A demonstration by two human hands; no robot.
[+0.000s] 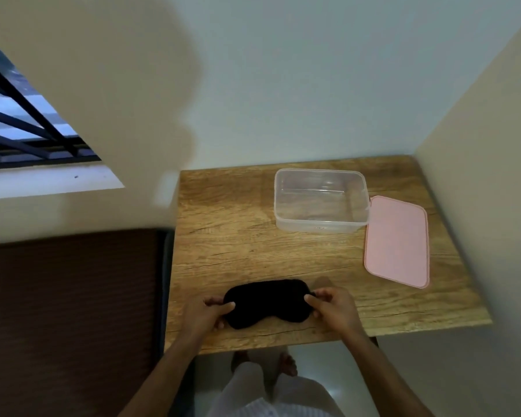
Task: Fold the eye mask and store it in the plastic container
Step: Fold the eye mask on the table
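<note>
One black eye mask (pixel 266 303) lies flat and unfolded on the wooden desk (pixel 223 251), near its front edge. One clear plastic container (pixel 321 201) stands open toward the back, at about one o'clock from the mask and well apart from it. One pink lid (pixel 397 240) lies flat at the container's four o'clock, its near corner touching or slipping just under the container's rim. Two bare hands are on the mask, forearms reaching in from six o'clock. The left hand (pixel 206 314) pinches the mask's nine o'clock end between thumb and fingers. The right hand (pixel 333 305) pinches the three o'clock end the same way, knuckles raised.
</note>
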